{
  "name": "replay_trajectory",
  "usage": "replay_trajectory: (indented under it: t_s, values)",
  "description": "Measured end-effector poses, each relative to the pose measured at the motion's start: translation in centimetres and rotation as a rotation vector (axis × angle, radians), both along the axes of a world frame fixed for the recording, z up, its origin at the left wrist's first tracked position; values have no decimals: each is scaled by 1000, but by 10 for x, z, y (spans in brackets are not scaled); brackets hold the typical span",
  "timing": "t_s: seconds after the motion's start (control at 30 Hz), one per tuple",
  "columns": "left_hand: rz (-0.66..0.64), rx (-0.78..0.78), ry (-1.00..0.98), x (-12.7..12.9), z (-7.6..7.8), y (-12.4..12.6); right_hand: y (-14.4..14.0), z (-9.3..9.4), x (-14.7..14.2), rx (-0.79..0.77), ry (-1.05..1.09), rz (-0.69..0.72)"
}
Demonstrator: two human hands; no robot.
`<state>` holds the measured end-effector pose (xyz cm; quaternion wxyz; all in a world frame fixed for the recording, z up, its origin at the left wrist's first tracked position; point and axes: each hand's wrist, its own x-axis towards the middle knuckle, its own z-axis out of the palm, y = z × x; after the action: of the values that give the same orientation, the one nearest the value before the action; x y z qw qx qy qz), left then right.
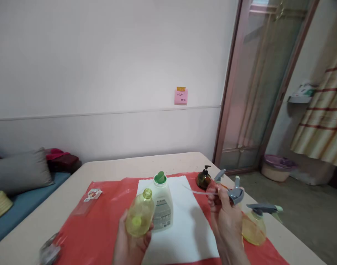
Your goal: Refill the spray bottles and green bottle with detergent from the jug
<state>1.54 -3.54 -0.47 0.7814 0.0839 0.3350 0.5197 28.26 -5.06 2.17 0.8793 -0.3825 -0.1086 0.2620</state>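
Observation:
My left hand [131, 244] grips a small yellow see-through bottle [140, 216] with its neck open and no cap on it. My right hand [225, 217] holds a grey trigger spray head [236, 194]; its thin clear tube [197, 191] points left over the white sheet. Just behind the yellow bottle stands a white bottle with a green flip cap [162, 201]. To the right of my right hand sits a yellow spray bottle with a grey trigger head [255, 222].
A red plastic sheet [102, 217] covers the beige table [124, 165], with a white paper towel [185, 228] on it. A dark amber pump bottle [203, 178] and another grey trigger head [219, 175] stand at the back. A small packet [92, 194] lies left.

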Motion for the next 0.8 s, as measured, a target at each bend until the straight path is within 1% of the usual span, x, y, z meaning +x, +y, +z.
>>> replay_trajectory:
  t_s: [0.13, 0.2, 0.27, 0.47, 0.57, 0.67, 0.8]
  values:
    - [70, 109, 139, -11, 32, 21, 18, -32, -1, -37, 13, 9]
    - [116, 158, 209, -14, 46, 31, 24, -43, 2, -53, 17, 18]
    - [136, 182, 282, -16, 57, 41, 29, -50, 5, -61, 29, 28]
    - [107, 252, 438, -23, 76, 63, 34, -54, 14, -60, 80, 59]
    - [88, 210, 449, -25, 86, 71, 34, -55, 15, -62, 90, 71]
    - [41, 186, 465, -25, 97, 76, 34, -55, 16, -65, 100, 74]
    - [9, 249, 599, -24, 105, 84, 34, -55, 17, -67, 108, 77]
